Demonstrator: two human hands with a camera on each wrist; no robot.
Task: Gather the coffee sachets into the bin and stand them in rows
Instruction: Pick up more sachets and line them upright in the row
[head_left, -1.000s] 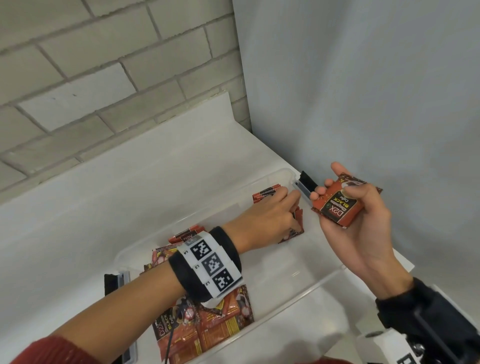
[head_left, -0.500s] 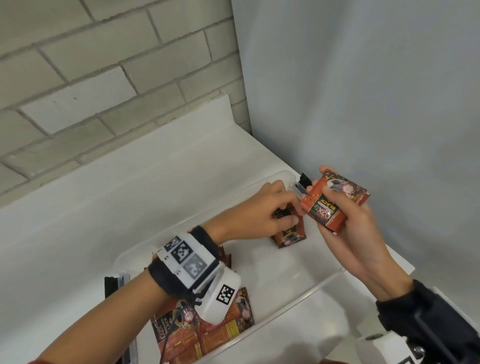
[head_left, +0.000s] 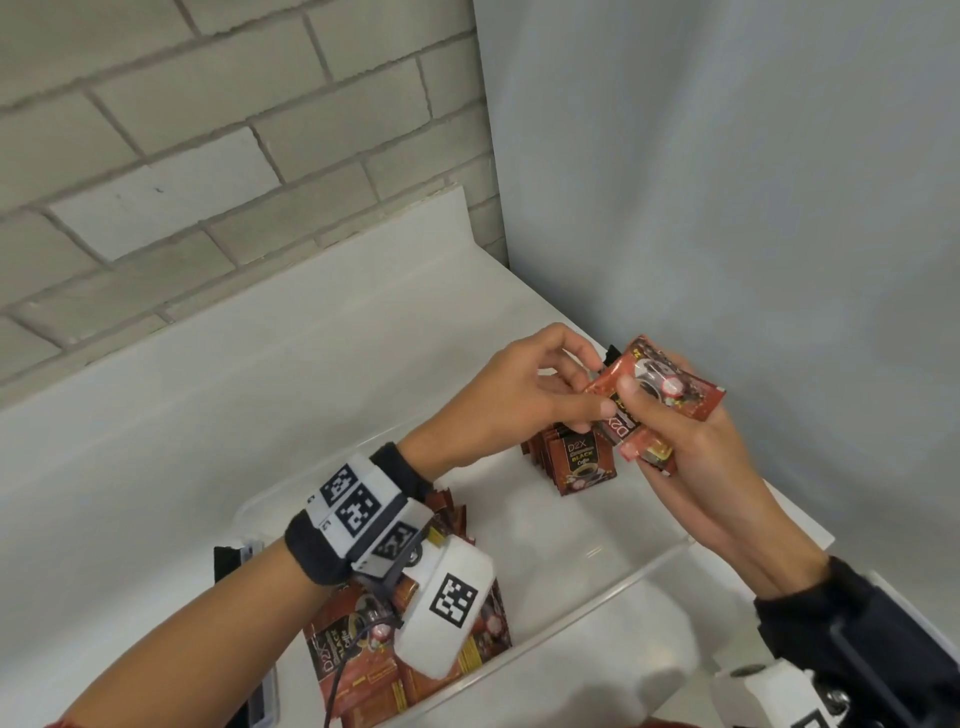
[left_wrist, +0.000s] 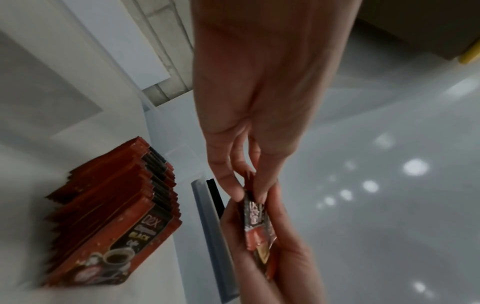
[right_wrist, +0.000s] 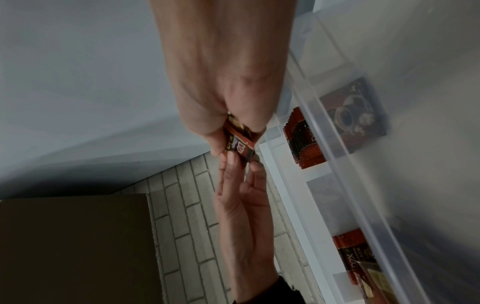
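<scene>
My right hand (head_left: 655, 423) grips a small bundle of red-and-black coffee sachets (head_left: 662, 387) just above the far right end of the clear bin (head_left: 644, 569). My left hand (head_left: 586, 410) pinches the edge of one sachet in that bundle. In the left wrist view my left fingertips (left_wrist: 259, 195) close on the top edge of the sachets (left_wrist: 255, 226). In the right wrist view the bundle (right_wrist: 237, 139) sits between both hands. A row of sachets (head_left: 576, 462) stands upright in the bin's far right corner, below the hands. Loose sachets (head_left: 358, 670) lie flat at the bin's near left.
The bin rests on a white counter (head_left: 260, 374) in a corner, with a brick wall (head_left: 208, 156) behind and a grey panel (head_left: 727, 208) close on the right. A black latch (head_left: 228, 561) sits on the bin's left end. A brown box (right_wrist: 72, 246) shows in the right wrist view.
My left hand has let go of the standing row in the bin and risen to the bundle, where it now pinches a sachet. My right hand has shifted slightly towards it.
</scene>
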